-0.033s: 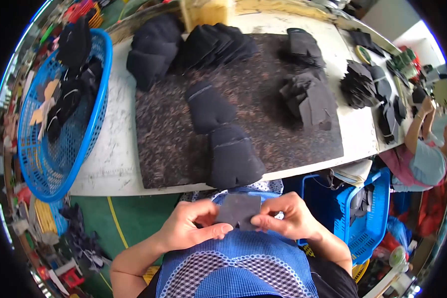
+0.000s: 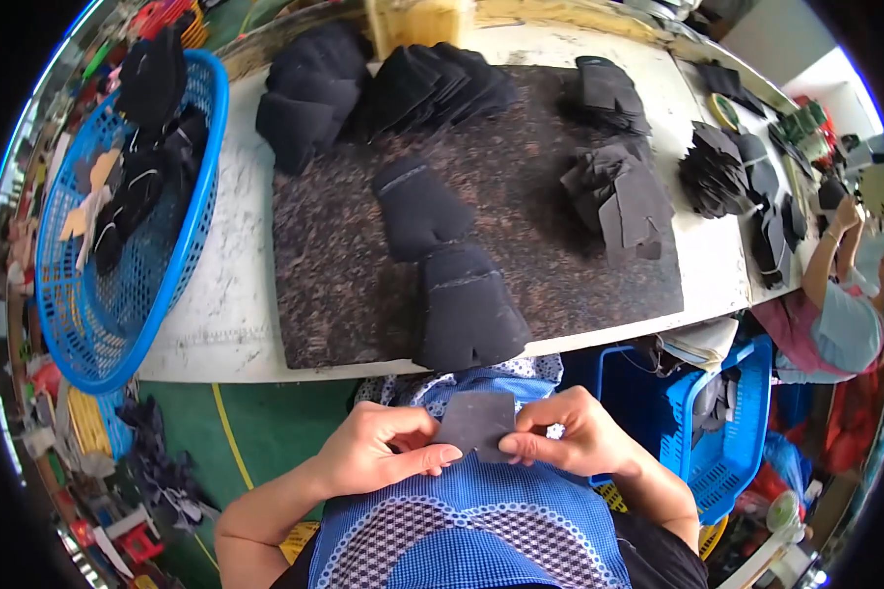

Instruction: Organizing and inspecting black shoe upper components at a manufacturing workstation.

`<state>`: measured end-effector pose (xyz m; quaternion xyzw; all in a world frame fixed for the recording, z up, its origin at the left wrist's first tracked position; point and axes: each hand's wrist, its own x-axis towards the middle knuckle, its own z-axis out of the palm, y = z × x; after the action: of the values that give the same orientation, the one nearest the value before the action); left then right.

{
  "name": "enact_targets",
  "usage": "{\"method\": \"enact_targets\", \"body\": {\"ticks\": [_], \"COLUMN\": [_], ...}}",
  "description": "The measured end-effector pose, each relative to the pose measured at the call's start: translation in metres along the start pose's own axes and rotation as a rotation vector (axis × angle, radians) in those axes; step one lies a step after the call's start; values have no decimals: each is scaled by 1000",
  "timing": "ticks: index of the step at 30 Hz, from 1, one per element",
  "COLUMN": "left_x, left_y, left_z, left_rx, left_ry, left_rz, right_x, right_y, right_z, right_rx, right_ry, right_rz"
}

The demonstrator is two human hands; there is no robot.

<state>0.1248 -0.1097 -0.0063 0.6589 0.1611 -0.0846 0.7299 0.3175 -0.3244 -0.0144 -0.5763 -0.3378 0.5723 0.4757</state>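
Note:
My left hand (image 2: 378, 454) and my right hand (image 2: 570, 440) pinch a small dark grey fabric piece (image 2: 476, 424) between them, held over my lap in front of a blue checked apron (image 2: 471, 530). The left thumb and fingers grip its left edge, the right its right edge. Just beyond, on the table's near edge, two stacks of black cut pieces (image 2: 467, 306) lie on a dark speckled mat (image 2: 334, 255).
A blue mesh basket (image 2: 182, 245) with black pieces sits at the table's left. More black stacks (image 2: 619, 191) lie across the mat and white tabletop (image 2: 226, 314). Blue crates (image 2: 732, 432) stand below right. Another person (image 2: 835, 304) works at the far right.

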Motion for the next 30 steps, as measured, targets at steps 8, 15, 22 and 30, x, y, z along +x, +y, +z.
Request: {"method": "enact_targets", "body": {"ticks": [8, 15, 22, 30], "left_x": [42, 53, 60, 58], "left_y": [18, 1, -5, -10], "left_z": [-20, -22, -23, -23], "left_rx": [298, 289, 594, 795], "left_ry": [250, 244, 327, 495], "left_rz": [85, 9, 184, 546], "right_x": [57, 62, 71, 117], "right_y": [-47, -29, -19, -56], "right_z": [-23, -27, -23, -70], "right_rx": [-254, -316, -634, -402], "right_ry": [316, 285, 398, 406], "right_rz": [24, 60, -132, -227]}}
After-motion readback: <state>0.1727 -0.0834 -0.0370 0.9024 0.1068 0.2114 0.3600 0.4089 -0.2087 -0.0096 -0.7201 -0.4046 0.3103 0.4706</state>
